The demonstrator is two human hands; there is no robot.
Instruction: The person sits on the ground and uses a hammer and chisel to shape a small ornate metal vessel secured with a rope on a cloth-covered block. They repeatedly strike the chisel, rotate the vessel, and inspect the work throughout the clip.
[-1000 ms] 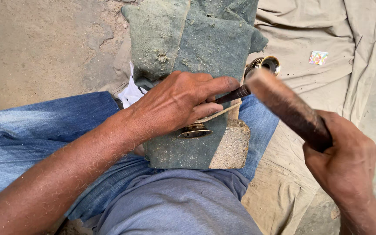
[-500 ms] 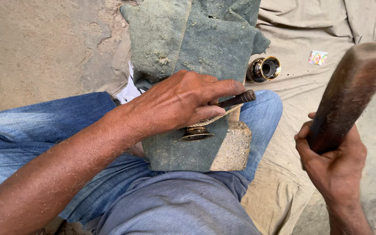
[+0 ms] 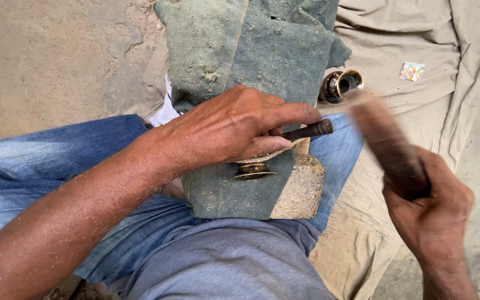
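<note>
My left hand [image 3: 234, 128] grips a dark metal punch [image 3: 309, 130] whose end sticks out to the right past my forefinger. Under that hand a small brass-coloured round piece [image 3: 253, 171] rests on a green cloth [image 3: 273, 55] laid over a stone block [image 3: 301, 189]. My right hand [image 3: 431, 208] is closed on a dark wooden mallet [image 3: 387, 144], blurred with motion, its head just right of the punch's end and apart from it.
A shiny brass cup-shaped piece [image 3: 341, 85] lies on its side on a beige cloth [image 3: 418, 39] at the upper right, with a small colourful wrapper [image 3: 411, 71] near it. My legs in blue jeans [image 3: 51, 161] cross the frame. Bare sandy ground [image 3: 45, 61] lies to the left.
The mallet struck near the punch, rose up to the right, and now swings back down toward the punch's end. My left hand has kept its hold in place.
</note>
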